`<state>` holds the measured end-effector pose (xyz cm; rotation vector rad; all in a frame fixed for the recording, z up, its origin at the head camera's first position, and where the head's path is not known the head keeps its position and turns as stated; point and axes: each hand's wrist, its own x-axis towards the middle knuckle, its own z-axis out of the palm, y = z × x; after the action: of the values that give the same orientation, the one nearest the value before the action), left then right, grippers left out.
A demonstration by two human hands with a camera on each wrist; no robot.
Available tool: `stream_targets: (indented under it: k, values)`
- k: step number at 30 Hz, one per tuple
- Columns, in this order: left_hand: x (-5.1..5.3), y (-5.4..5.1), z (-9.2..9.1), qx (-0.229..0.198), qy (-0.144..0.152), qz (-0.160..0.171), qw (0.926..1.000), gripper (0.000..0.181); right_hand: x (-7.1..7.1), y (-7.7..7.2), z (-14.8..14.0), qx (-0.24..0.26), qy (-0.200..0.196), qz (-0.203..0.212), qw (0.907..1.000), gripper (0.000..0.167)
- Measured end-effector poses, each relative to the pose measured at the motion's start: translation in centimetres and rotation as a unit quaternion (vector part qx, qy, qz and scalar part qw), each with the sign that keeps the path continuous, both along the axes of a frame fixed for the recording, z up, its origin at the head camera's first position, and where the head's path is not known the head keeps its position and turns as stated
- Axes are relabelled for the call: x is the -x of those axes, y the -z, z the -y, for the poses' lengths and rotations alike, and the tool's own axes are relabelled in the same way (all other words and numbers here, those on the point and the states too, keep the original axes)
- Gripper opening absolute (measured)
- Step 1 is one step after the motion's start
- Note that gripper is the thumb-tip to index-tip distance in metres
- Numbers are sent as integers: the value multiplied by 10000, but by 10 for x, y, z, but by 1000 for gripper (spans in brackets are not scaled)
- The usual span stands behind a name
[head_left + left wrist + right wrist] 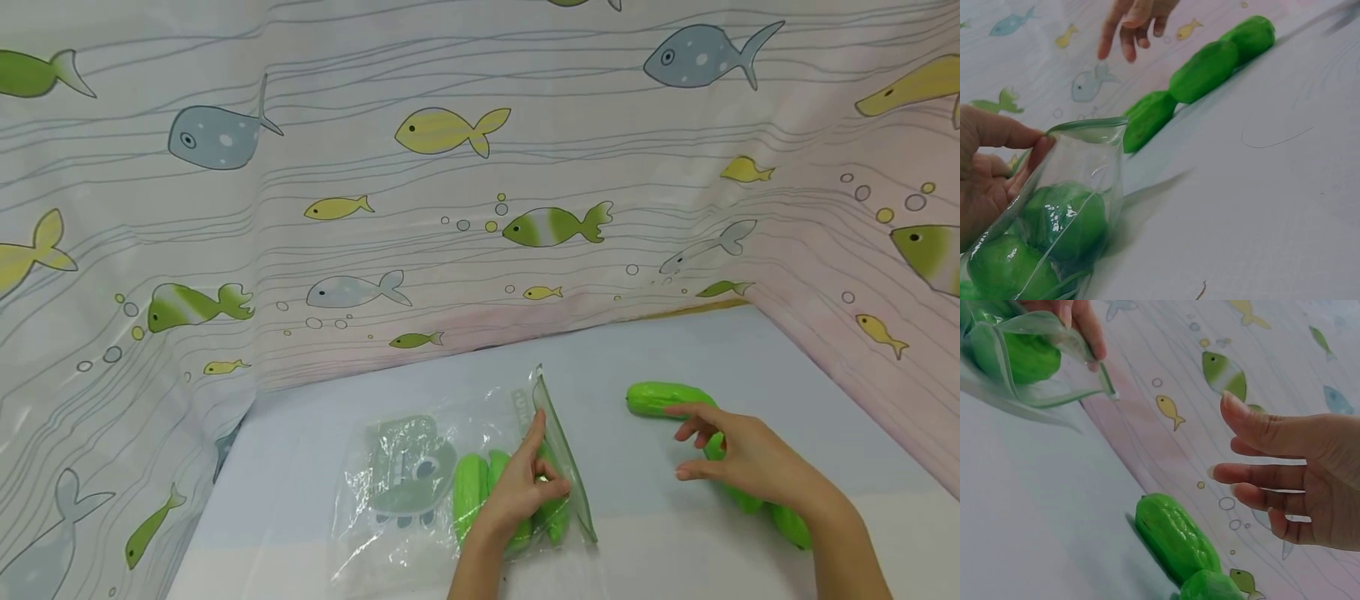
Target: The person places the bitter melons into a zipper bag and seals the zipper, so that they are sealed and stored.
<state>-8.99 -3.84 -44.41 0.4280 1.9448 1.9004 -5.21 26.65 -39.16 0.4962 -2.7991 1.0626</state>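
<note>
My left hand (517, 487) pinches the green-edged mouth of a clear zip bag (567, 450), printed with a cartoon creature. Inside the bag lie several bright green cucumber-like pieces (470, 492); the left wrist view shows their rounded ends (1066, 222) through the plastic. My right hand (742, 454) hovers over three loose green cucumbers on the right, its fingers spread and holding nothing. The farthest cucumber (652, 398) shows most fully; another (738, 497) is partly hidden by the hand, and the nearest (791, 527) by the wrist. In the right wrist view, the bag mouth (1054, 398) gapes.
A pale table surface (622, 492) carries everything. Behind and at both sides hangs a curtain (465, 275) printed with fish and wavy lines. Bare tabletop lies between the bag and the loose cucumbers. A thin hair-like strand (1275, 144) shows on the surface.
</note>
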Motion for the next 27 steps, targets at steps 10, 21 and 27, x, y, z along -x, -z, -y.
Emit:
stream_targets:
  k: [10, 21, 27]
  values:
    - [0, 0, 0, -18, 17, -5, 10000, 102, -1, 0, -2, -43, 79, -136, 9999, 65]
    - [0, 2, 1, 14, 10, 1, 10000, 102, -1, 1, -9, -76, 129, -279, 9995, 65]
    - [0, 1, 1, -12, 10, 21, 10000, 101, -1, 0, -13, -110, 200, -233, 9995, 67]
